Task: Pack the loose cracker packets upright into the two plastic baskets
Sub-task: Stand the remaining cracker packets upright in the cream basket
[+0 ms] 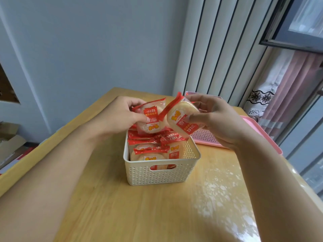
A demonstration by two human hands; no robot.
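Observation:
A cream plastic basket stands in the middle of the wooden table and holds several red-and-white cracker packets on edge. Above its far end, my left hand pinches one cracker packet by its side. My right hand grips a second packet, tilted, just right of the first; the two packets touch or overlap. A pink basket lies behind and to the right of the cream one, partly hidden by my right hand.
The wooden table has a glossy patch at the right. A pink tray edge runs along the table's right side. A wall and slatted panel stand behind, a window at right, cardboard boxes at the left on the floor.

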